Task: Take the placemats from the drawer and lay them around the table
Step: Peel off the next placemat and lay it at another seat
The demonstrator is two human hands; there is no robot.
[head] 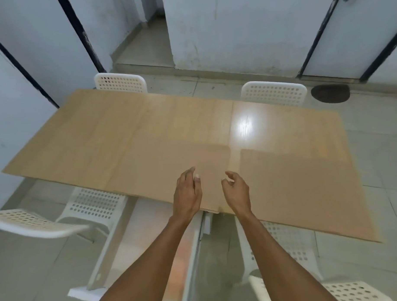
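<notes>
The long rectangular light-wood counter [147,134] fills the middle of the view, its top bare apart from a bright patch of reflected light right of centre. No placemats lie anywhere on it, and no drawer can be made out for certain; a pale metal frame shows under the near edge, but whether it belongs to a drawer I cannot tell. So the placemats are out of sight, and the task looks to be at its very start.

White perforated plastic chairs stand around the counter: two at the far edge [121,82] and [274,93], one tucked under the near edge at left [93,205], another blurred at the left border [31,221], and more at the near right [293,244].

Both bare forearms reach in from below, over the near edge around its middle. The left hand [187,193] hovers just above the counter top, fingers [189,173] loosely together and slightly bent, holding nothing. The right hand [237,191] sits just beside it, fingers [230,175] curled inward in a loose half-closed shape, also empty.

The risk from here, as I judge it, is one of search: with the drawer unseen, the hands may grope along the near edge and miss the pull. The chair under the near edge could block a drawer from opening fully, or get knocked. Once mats are out, the glossy top may let them slide askew.
</notes>
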